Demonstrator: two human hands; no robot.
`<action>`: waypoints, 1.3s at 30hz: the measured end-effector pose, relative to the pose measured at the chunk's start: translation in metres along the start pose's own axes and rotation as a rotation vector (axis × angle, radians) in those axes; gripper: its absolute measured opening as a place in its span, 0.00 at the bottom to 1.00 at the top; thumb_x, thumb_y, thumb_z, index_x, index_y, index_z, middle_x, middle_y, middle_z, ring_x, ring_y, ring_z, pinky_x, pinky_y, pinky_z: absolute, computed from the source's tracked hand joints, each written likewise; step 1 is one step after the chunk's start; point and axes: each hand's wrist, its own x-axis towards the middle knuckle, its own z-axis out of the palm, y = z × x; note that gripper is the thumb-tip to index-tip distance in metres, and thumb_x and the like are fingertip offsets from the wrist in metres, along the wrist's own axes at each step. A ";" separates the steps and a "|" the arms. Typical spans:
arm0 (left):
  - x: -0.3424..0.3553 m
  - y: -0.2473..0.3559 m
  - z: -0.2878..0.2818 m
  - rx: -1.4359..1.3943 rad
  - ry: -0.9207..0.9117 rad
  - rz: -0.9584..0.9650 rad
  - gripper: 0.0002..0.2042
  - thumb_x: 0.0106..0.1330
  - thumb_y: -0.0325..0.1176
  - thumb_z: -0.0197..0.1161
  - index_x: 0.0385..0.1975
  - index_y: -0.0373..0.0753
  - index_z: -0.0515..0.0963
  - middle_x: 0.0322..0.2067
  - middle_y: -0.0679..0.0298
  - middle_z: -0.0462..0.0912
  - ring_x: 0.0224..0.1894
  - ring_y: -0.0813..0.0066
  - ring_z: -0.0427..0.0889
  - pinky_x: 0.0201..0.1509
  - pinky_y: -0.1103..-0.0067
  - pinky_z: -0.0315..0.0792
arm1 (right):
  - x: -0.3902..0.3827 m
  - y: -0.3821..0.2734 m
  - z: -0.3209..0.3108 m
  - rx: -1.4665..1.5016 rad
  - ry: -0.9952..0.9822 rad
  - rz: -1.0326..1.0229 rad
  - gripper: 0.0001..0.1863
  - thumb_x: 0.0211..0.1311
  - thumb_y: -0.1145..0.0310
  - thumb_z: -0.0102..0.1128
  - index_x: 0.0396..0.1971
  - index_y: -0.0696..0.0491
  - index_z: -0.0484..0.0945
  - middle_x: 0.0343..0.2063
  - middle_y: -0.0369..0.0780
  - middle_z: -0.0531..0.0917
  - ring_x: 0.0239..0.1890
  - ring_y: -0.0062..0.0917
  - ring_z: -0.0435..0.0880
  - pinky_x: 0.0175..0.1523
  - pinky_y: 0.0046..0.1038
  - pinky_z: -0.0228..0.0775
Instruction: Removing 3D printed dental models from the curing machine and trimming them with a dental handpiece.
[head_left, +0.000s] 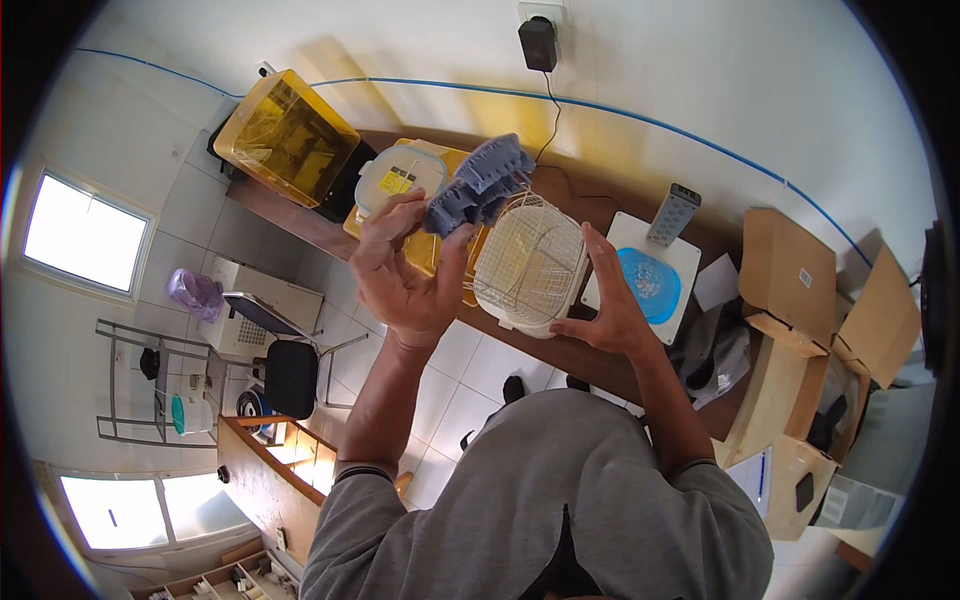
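My left hand (405, 280) is raised, its fingers and thumb gripping a blue-grey cluster of curved, ridged plastic pieces (485, 175). Just right of and below the pieces is a white rounded container (515, 318) with a wire mesh basket (535, 250) in it. My right hand (610, 305) is closed on the container's right side, thumb near its lower edge. A round-cornered tub with a pale lid and yellow label (380, 165) stands behind my left hand, on a yellow tray (450, 158). Whether the pieces touch the basket's top edge is hard to tell.
Along the brown bench (290, 225) are a yellow-covered machine (285, 140), a white plate (675, 255) with a blue dish (645, 300), and a perforated upright device (670, 220). Open cardboard boxes (790, 270) stand at right. A folding chair (290, 380) and wooden cabinet (255, 450) are at left.
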 end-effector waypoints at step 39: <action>-0.013 -0.007 0.008 0.101 -0.079 -0.096 0.31 0.62 0.17 0.74 0.62 0.29 0.65 0.54 0.44 0.81 0.58 0.58 0.85 0.63 0.69 0.80 | 0.003 -0.003 -0.001 -0.027 -0.025 0.026 0.75 0.40 0.44 0.87 0.81 0.55 0.45 0.78 0.54 0.53 0.80 0.51 0.52 0.82 0.46 0.48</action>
